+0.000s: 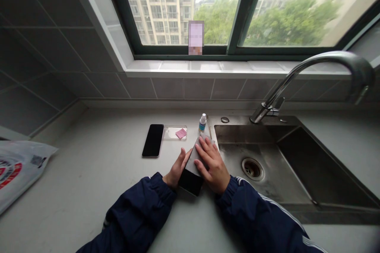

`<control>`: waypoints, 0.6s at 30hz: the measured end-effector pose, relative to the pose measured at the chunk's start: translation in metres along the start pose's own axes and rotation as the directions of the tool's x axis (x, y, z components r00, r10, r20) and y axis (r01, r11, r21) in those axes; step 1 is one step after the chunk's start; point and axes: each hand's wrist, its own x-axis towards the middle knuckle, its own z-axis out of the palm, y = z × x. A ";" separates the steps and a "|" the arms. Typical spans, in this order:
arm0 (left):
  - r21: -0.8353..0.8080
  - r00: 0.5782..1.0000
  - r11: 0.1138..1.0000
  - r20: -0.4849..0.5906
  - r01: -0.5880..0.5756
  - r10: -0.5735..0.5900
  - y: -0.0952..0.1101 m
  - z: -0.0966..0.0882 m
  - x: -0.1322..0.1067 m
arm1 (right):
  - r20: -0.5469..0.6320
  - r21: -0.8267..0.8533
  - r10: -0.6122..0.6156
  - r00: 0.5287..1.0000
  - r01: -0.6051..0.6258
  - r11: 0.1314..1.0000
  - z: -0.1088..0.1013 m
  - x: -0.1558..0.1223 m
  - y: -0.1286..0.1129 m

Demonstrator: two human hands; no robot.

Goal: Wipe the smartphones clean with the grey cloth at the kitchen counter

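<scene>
My left hand [175,170] grips a black smartphone [190,184] by its left edge, thumb pointing up and the other fingers hidden under it. The phone lies tilted, its upper part covered by a thin grey cloth [192,163]. My right hand [214,164] presses the cloth onto the screen with its fingers spread. Just beyond stands a small white-capped bottle [202,123] with a blue label. To the left, a second smartphone [152,140] lies with its dark screen up, beside a clear phone case [169,133] that has a pink paper piece [181,133] on it.
A steel sink [285,162] with a drain [252,168] is close to my right hand, and a curved faucet [314,57] arches above it. On the far left of the pale counter [97,138] lies a white plastic bag [26,162]. A window [213,8] is behind.
</scene>
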 end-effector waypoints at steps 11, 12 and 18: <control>-0.042 0.999 0.999 -0.022 -0.024 0.023 0.000 -0.005 0.002 | 0.084 -0.020 -0.039 0.996 0.040 0.999 0.001 -0.002 -0.007; -0.063 0.999 0.998 -0.034 -0.025 0.023 0.000 -0.006 0.003 | 0.120 -0.001 -0.065 0.991 0.065 0.998 0.001 -0.002 -0.008; -0.169 0.991 0.985 -0.135 -0.024 0.001 0.008 0.004 0.004 | 0.212 0.172 -0.263 0.941 0.229 0.958 -0.007 0.000 -0.018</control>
